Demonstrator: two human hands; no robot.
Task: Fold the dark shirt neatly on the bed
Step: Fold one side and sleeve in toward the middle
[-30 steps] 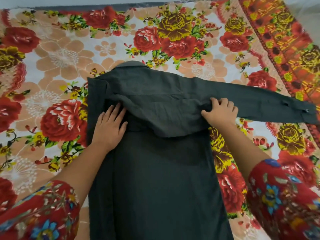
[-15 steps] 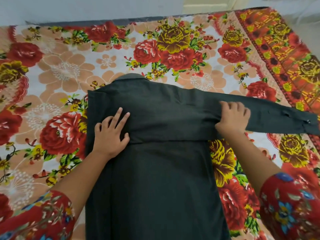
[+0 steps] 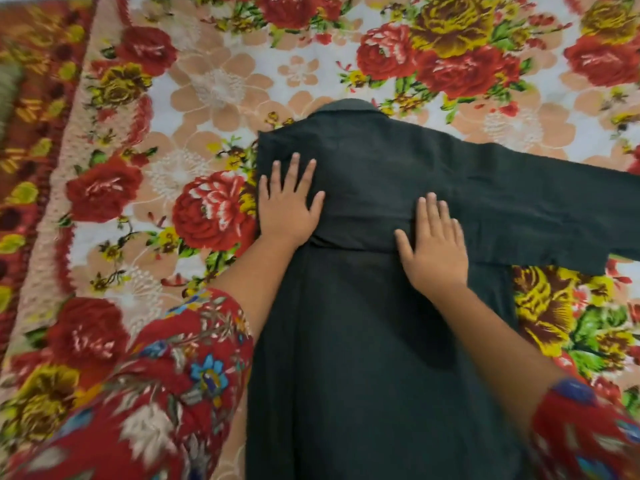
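Currently, on the head view, I read the dark shirt [image 3: 363, 341] lying flat on the bed [image 3: 207, 81], with the collar [image 3: 346, 107] at the far end and the body running toward the camera. A folded layer lies across the upper back. One shirt sleeve [image 3: 536, 209] extends straight out to the right over the floral cover.

Left grip [image 3: 287, 202]: released, fingers straight and spread, palm pressed flat on the shirt's upper left corner, just inside its left edge.

Right grip [image 3: 434, 244]: released, fingers straight, palm flat on the shirt's middle, over the lower edge of the folded layer.

Both forearms reach in from below, wearing red floral cuffs [image 3: 156, 393].
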